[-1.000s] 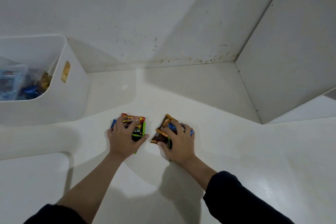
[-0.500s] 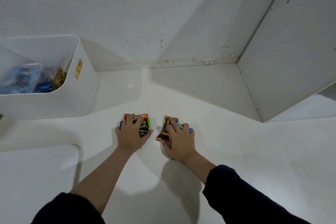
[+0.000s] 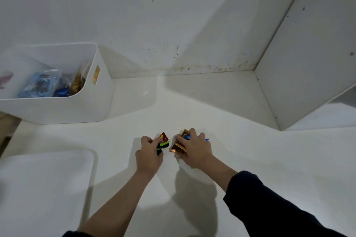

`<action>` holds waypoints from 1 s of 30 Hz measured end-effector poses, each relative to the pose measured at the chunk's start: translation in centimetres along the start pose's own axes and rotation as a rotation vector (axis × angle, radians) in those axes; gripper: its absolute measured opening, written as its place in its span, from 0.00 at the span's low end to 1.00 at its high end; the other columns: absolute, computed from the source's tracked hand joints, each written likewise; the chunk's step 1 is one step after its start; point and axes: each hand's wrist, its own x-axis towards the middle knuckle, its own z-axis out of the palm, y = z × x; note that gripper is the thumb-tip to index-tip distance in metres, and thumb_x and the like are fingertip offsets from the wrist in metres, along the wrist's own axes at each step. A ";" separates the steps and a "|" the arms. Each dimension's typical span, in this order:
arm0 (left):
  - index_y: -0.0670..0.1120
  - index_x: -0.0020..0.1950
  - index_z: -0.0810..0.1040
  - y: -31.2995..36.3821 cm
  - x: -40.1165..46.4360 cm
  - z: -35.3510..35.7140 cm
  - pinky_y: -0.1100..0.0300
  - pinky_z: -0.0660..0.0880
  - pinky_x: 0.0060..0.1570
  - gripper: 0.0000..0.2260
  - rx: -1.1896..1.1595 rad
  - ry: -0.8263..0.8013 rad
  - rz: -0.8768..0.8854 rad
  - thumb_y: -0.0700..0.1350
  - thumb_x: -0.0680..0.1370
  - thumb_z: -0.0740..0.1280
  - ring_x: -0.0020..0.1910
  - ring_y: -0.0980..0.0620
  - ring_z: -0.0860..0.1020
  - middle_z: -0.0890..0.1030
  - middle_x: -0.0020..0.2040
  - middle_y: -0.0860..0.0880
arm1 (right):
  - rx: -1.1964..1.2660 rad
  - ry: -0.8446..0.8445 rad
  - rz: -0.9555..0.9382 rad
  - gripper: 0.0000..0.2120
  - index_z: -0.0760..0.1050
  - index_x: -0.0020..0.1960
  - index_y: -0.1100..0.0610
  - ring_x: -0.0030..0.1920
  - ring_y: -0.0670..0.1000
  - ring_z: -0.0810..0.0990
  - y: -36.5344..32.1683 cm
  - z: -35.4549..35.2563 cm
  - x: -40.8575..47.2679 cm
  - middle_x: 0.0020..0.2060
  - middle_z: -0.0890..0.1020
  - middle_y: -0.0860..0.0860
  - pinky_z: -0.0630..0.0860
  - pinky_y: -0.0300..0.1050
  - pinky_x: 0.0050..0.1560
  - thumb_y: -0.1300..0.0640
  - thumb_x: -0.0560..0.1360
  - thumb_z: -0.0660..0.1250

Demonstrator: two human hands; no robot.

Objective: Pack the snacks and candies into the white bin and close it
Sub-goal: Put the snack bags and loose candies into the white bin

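My left hand (image 3: 149,155) grips a small bunch of candy packets (image 3: 163,143), red, black and green, at the middle of the white surface. Beside it, my right hand (image 3: 194,149) curls round a second bunch of packets (image 3: 178,146), brown, orange and blue. The two bunches sit close together, a little apart. The open white bin (image 3: 96,100) stands at the far left and holds several wrapped snacks (image 3: 41,85), mostly blue and gold. Its flat white lid (image 3: 44,188) lies on the surface at the near left.
The white wall (image 3: 173,15) rises behind the surface, speckled with dark spots near its base. A white panel (image 3: 308,63) slants in from the right. The bin has a slot handle (image 3: 96,74) on its right wall.
Both hands have closed round their packets, gathering them up from lying flat. The view has shifted, so the bin and lid show further right.
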 end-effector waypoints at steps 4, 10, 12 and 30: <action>0.48 0.60 0.78 -0.2 -1.5 -0.6 0.52 0.77 0.40 0.18 -0.054 -0.014 -0.015 0.37 0.71 0.67 0.41 0.44 0.77 0.70 0.52 0.47 | 0.075 0.107 -0.056 0.17 0.73 0.59 0.45 0.44 0.60 0.75 -0.5 1.1 -1.8 0.55 0.73 0.55 0.73 0.48 0.32 0.45 0.72 0.67; 0.47 0.56 0.80 0.1 -3.6 -2.8 0.52 0.79 0.36 0.17 -0.281 0.062 -0.018 0.33 0.70 0.67 0.36 0.47 0.75 0.68 0.49 0.49 | 0.384 0.212 0.068 0.13 0.78 0.56 0.47 0.45 0.57 0.75 -0.4 1.9 -3.7 0.52 0.73 0.51 0.73 0.46 0.36 0.56 0.72 0.67; 0.47 0.55 0.80 0.5 -3.9 -4.0 0.52 0.79 0.31 0.17 -0.370 0.085 -0.034 0.32 0.70 0.66 0.32 0.43 0.78 0.68 0.50 0.48 | 0.653 0.228 0.169 0.11 0.78 0.54 0.47 0.47 0.52 0.77 -0.5 0.9 -3.8 0.51 0.75 0.48 0.74 0.44 0.43 0.56 0.74 0.66; 0.44 0.51 0.81 -6.1 4.1 -24.0 0.59 0.71 0.49 0.12 -0.632 0.473 0.028 0.36 0.68 0.69 0.49 0.45 0.76 0.78 0.47 0.44 | 1.779 0.155 0.254 0.07 0.77 0.54 0.54 0.29 0.51 0.75 -18.4 -16.7 3.7 0.41 0.81 0.54 0.71 0.40 0.31 0.53 0.78 0.65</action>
